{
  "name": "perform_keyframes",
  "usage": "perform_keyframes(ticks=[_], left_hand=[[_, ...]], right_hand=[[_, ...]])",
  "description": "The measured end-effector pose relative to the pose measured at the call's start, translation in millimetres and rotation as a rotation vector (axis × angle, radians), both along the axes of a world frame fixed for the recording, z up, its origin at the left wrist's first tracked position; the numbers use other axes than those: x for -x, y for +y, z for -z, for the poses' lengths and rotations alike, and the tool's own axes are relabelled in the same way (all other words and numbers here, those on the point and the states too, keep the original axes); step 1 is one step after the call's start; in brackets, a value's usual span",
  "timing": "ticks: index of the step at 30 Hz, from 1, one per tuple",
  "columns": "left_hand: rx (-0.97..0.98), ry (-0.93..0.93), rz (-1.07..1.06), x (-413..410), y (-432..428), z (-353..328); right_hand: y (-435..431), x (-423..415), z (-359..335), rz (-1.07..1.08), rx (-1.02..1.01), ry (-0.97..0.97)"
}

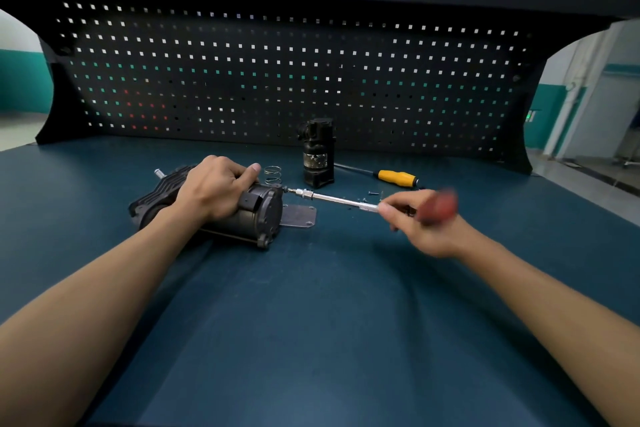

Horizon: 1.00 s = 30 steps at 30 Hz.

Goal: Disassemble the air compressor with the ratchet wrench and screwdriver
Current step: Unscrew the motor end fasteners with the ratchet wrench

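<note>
The black air compressor body point(256, 211) lies on its side on the blue bench, left of centre. My left hand point(214, 184) grips it from above, fingers curled over the top. My right hand point(419, 218) holds the red-handled ratchet tool point(438, 206), blurred by motion. Its long silver extension shaft point(332, 198) runs left, and its tip meets the compressor's end cap at the upper edge. A yellow-handled screwdriver point(394, 177) lies behind the shaft.
A black cylindrical part point(318, 152) stands upright behind the compressor. A wire spring point(273, 175) and a flat metal plate point(299, 216) lie beside the end cap. Small loose screws point(372, 193) sit near my right hand. A black pegboard point(277, 80) backs the bench.
</note>
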<state>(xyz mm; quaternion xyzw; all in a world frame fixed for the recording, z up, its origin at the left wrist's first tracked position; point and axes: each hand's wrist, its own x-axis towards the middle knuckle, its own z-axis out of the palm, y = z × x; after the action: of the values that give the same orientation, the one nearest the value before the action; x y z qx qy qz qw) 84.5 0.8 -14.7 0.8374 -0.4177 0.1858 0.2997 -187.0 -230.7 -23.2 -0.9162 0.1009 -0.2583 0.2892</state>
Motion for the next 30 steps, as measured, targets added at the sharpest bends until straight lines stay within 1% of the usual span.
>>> perform_keyframes(ticks=[2, 4, 5, 7, 9, 10, 11, 12, 13, 15, 18, 21, 23, 24, 25, 26, 28, 30], left_hand=[[0.011, 0.004, 0.009, -0.3, -0.3, -0.2], [0.024, 0.007, 0.016, -0.5, -0.5, -0.5], [0.029, 0.008, 0.019, -0.6, -0.7, -0.5], [0.034, 0.004, 0.032, -0.9, -0.5, -0.6], [0.043, -0.001, 0.044, -1.5, 0.2, -0.2], [0.048, -0.005, 0.049, -1.6, 0.4, 0.1], [0.052, -0.008, 0.052, -1.9, 0.6, 0.3], [0.057, -0.010, 0.053, -1.9, 0.6, 0.6], [0.061, -0.010, 0.056, -2.0, 0.7, 1.0], [0.061, -0.007, 0.069, -2.2, 1.2, 1.3], [-0.008, 0.016, 0.069, -4.5, 2.6, 0.0], [-0.089, 0.016, 0.042, -3.5, 4.6, 0.0], [-0.068, 0.014, 0.025, -1.3, 4.3, 1.0], [-0.041, 0.014, 0.009, -0.2, 3.7, 1.4], [-0.014, 0.017, -0.009, 0.7, 3.2, 1.6], [0.007, 0.020, -0.025, 1.0, 2.5, 1.7], [0.030, 0.023, -0.040, 1.5, 1.2, 1.4], [0.045, 0.023, -0.032, 1.3, 0.7, 1.1]], right_hand=[[7.9, -2.1, -4.6, 0.076, -0.377, 0.080], [11.0, -4.4, -9.9, 0.140, -0.778, 0.100], [10.6, -4.2, -12.0, 0.142, -0.952, 0.116], [7.7, -2.4, -14.9, 0.065, -1.269, 0.146], [5.2, -1.1, -15.2, -0.037, -1.508, 0.143], [5.1, -0.9, -14.8, -0.069, -1.568, 0.146], [5.2, -1.0, -14.1, -0.079, -1.581, 0.152], [5.4, -1.2, -13.2, -0.071, -1.547, 0.160], [5.5, -1.3, -12.4, -0.052, -1.471, 0.167], [5.9, -1.5, -11.0, 0.003, -1.206, 0.162], [7.2, -1.7, -8.1, 0.075, -0.652, 0.035], [3.9, 0.3, -7.2, 0.043, -0.045, -0.073], [-2.6, 2.4, -7.0, 0.006, 0.297, -0.121], [-4.4, 3.8, -7.2, 0.005, 0.429, -0.133], [-5.8, 5.4, -7.8, 0.015, 0.518, -0.131], [-7.0, 6.4, -8.6, 0.021, 0.560, -0.129], [-7.5, 7.6, -9.0, 0.020, 0.544, -0.138], [-6.7, 5.5, -7.1, -0.001, 0.462, -0.148]])
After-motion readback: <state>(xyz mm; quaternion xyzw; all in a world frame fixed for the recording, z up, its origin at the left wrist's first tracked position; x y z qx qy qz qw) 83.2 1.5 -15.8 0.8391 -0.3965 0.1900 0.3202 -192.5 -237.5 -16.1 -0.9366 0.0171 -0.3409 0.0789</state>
